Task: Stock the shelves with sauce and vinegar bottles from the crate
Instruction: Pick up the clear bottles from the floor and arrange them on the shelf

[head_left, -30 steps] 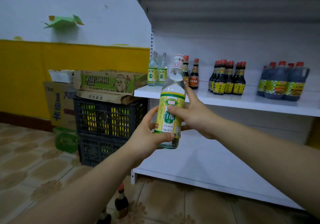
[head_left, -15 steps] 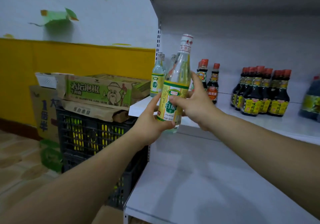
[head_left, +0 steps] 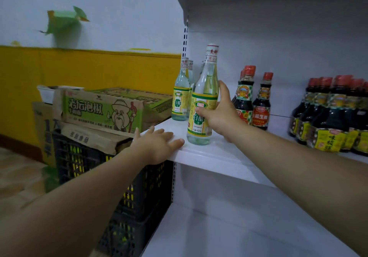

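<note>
Right fingers point(head_left: 224, 89): curled round the label band of the clear glass vinegar bottle with a white cap and yellow-green label point(head_left: 197, 125). The thumb lies on the label front and the other fingers wrap behind.
Right hand point(head_left: 219, 115): grips the vinegar bottle at mid-body and has not released it.
Left fingers point(head_left: 177, 140): straight, holding nothing, pressed flat just left of the vinegar bottle's base.
Left hand point(head_left: 157, 145): rests on the front corner of the white metal shelf board point(head_left: 209, 153).
Vinegar bottle: upright, with its base apparently seated on the shelf board at the front edge.
Matching vinegar bottles point(head_left: 180, 101): clear glass with the same label, standing just behind and left of the vinegar bottle.
Sauce bottles point(head_left: 260, 105): dark with red caps, just right of the vinegar bottle. A larger group point(head_left: 328, 117) stands well to its right.
Crate point(head_left: 79, 161): black plastic lattice, below and left of the vinegar bottle, under brown and green cardboard cartons point(head_left: 103, 109). Its contents cannot be identified.
Done: several vinegar and sauce bottles are shelved, and this bottle appears set down.
Remaining: release the grip, and probably slide the bottle back into its row. The stock still to be shelved cannot be judged.
</note>
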Demonstrator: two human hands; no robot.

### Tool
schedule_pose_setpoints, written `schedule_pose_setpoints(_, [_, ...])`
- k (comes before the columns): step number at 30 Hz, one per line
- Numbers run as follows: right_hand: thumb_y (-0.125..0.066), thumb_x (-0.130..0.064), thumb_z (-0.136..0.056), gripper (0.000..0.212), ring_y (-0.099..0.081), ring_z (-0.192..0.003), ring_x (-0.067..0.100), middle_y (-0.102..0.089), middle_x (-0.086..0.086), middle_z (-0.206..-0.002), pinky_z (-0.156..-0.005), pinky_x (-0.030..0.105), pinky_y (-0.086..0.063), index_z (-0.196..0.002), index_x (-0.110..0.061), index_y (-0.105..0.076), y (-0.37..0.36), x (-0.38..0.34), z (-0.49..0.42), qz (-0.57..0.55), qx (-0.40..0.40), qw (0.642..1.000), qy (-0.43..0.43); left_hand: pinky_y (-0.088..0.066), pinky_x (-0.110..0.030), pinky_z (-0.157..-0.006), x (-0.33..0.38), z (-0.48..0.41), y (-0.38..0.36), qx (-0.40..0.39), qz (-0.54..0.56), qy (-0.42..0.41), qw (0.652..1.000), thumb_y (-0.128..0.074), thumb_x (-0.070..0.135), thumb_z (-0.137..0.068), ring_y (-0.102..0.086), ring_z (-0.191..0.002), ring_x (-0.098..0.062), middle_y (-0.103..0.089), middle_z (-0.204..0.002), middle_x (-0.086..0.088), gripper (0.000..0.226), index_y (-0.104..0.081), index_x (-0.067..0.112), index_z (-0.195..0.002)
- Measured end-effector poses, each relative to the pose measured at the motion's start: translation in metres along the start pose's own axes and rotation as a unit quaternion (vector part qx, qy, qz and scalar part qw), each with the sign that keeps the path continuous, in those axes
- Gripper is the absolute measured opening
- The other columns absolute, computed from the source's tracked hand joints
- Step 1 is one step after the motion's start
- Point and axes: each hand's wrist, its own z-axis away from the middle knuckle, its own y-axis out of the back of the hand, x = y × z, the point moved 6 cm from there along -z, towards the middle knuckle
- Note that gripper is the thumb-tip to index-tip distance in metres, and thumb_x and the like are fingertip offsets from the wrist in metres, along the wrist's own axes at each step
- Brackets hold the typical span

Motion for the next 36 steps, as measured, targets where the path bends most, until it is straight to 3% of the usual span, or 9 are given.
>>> schedule_pose_setpoints(3, [-0.071,-0.012,-0.086,0.092,-0.061,-0.107,0.018,-0.057,-0.01,-0.121,-0.087,0.039,-0.05,-0.15,-0.039,-0.011,-0.003,0.013,-0.018,0.004,0.002,1.0,-0.008,0.009,-0.059,-0.114,-0.003,-0.009,0.0,0.009,-0.04,-0.024,0.999,-0.013,0.073,-0.087,-0.001,-0.148,-0.017,-0.013,-0.16,0.007,0.071,-0.024,0.038,-0.147])
schedule_pose_setpoints(7, [-0.07,-0.016,-0.087,0.092,-0.061,-0.112,0.024,-0.057,-0.004,-0.132,-0.074,0.033,-0.051,-0.15,-0.04,-0.007,-0.008,0.028,-0.046,0.022,-0.001,0.999,-0.027,-0.005,-0.051,-0.117,-0.005,-0.012,-0.005,0.019,-0.032,-0.039,0.999,-0.016,0.071,-0.089,-0.007,-0.147,-0.015,-0.015,-0.159,0.009,0.069,-0.022,0.037,-0.148])
schedule_pose_setpoints(14, [-0.068,-0.018,-0.088,0.096,-0.061,-0.111,0.025,-0.057,-0.003,-0.132,-0.068,0.031,-0.05,-0.151,-0.039,0.001,-0.017,0.053,-0.091,0.068,0.005,0.996,-0.05,-0.01,-0.048,-0.117,-0.004,-0.01,-0.004,0.035,-0.027,-0.05,0.998,0.005,0.082,-0.06,-0.012,-0.146,-0.014,-0.018,-0.158,0.01,0.103,-0.024,0.037,-0.148])
schedule_pose_setpoints(19, [-0.068,-0.018,-0.088,0.096,-0.063,-0.104,0.027,-0.06,-0.003,-0.126,-0.066,0.041,-0.058,-0.15,-0.041,0.001,-0.024,0.066,-0.115,0.081,0.009,0.995,-0.057,-0.013,-0.048,-0.116,-0.006,-0.014,-0.005,0.053,-0.033,-0.046,0.997,0.006,0.081,-0.058,-0.015,-0.145,-0.01,-0.02,-0.157,0.012,0.103,-0.025,0.039,-0.146])
schedule_pose_setpoints(21, [-0.068,-0.018,-0.088,0.095,-0.063,-0.104,0.028,-0.059,-0.002,-0.127,-0.063,0.038,-0.056,-0.15,-0.041,0.0,-0.026,0.07,-0.122,0.081,0.011,0.995,-0.061,-0.012,-0.047,-0.116,-0.007,-0.014,-0.005,0.054,-0.032,-0.043,0.997,0.006,0.082,-0.057,-0.014,-0.145,-0.01,-0.02,-0.157,0.012,0.103,-0.024,0.04,-0.147])
schedule_pose_setpoints(26, [-0.069,-0.018,-0.087,0.096,-0.064,-0.101,0.029,-0.06,0.0,-0.126,-0.073,0.047,-0.059,-0.149,-0.042,0.0,-0.032,0.076,-0.135,0.081,0.013,0.995,-0.058,-0.012,-0.045,-0.117,-0.007,-0.014,-0.005,0.057,-0.032,-0.038,0.997,0.007,0.082,-0.057,-0.014,-0.145,-0.008,-0.019,-0.157,0.013,0.103,-0.024,0.042,-0.146])
schedule_pose_setpoints(30, [-0.068,-0.018,-0.088,0.095,-0.065,-0.095,0.027,-0.06,-0.001,-0.124,-0.07,0.048,-0.06,-0.149,-0.043,0.001,-0.036,0.081,-0.14,0.073,0.011,0.995,-0.06,-0.013,-0.045,-0.117,-0.008,-0.014,-0.006,0.06,-0.032,-0.035,0.997,0.008,0.082,-0.056,-0.015,-0.145,-0.008,-0.02,-0.157,0.014,0.103,-0.024,0.043,-0.146])
schedule_pose_setpoints(36, [-0.066,-0.018,-0.089,0.099,-0.063,-0.104,0.027,-0.059,0.002,-0.13,-0.085,0.052,-0.056,-0.15,-0.041,0.009,-0.041,0.088,-0.149,0.072,0.017,0.995,-0.062,-0.014,-0.045,-0.117,-0.009,-0.014,-0.007,0.07,-0.027,-0.039,0.996,0.007,0.082,-0.057,-0.015,-0.145,-0.008,-0.021,-0.157,0.014,0.102,-0.026,0.042,-0.146])
